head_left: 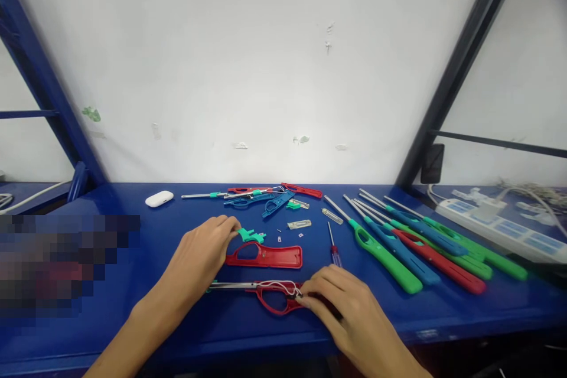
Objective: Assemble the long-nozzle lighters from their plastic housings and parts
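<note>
My left hand (206, 245) has its fingers closed at the left end of a green plastic trigger piece (251, 236); the thumb is hidden. Just below that lies a red lighter handle half (283, 256), hollow side up. Nearer the front edge is an opened red gas lighter (277, 302) with its metal tube (234, 285) pointing left and white wires (279, 283) running along the handle. At the right end of those wires, my right hand (348, 304) pinches a small black part (298, 295), while its fingers cover the rest of the handle.
Several assembled lighters (390, 254) lie fanned out at right, beside a screwdriver (333, 245). Lighter parts (257, 198) are piled at the back, with clear fuel tanks (299, 224) before them. A white earbud case (159, 198) is at left, a power strip (500, 227) far right.
</note>
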A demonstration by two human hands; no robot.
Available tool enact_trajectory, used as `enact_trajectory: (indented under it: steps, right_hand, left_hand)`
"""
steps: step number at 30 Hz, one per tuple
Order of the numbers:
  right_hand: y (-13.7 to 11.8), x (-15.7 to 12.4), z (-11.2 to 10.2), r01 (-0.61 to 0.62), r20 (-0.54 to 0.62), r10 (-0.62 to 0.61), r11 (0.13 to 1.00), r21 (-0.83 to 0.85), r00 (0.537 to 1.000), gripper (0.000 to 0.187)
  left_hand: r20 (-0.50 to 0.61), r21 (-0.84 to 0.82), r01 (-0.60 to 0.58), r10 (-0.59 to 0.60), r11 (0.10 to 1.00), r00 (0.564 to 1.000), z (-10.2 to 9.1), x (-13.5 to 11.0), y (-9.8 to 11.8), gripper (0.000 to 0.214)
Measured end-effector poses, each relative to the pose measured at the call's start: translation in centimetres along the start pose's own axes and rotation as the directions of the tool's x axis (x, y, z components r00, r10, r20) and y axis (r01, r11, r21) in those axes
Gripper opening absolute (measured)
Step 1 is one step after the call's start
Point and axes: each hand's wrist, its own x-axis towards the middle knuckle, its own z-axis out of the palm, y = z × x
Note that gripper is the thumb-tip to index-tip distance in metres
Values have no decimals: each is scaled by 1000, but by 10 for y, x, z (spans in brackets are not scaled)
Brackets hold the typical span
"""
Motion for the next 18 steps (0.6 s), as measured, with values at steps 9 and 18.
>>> enact_trajectory:
  steps: [9,18]
  right_hand:
    - [2,0,2,-7,-9,7,1000,-1,1000,16]
    - [2,-1,3,-25,-3,25,1000,16,1000,12]
  left_hand:
    - [-158,-322,-274,234,906,959,-6,-37,48,22]
    - [-124,-296,-301,276,907,953,19,-52,60,33]
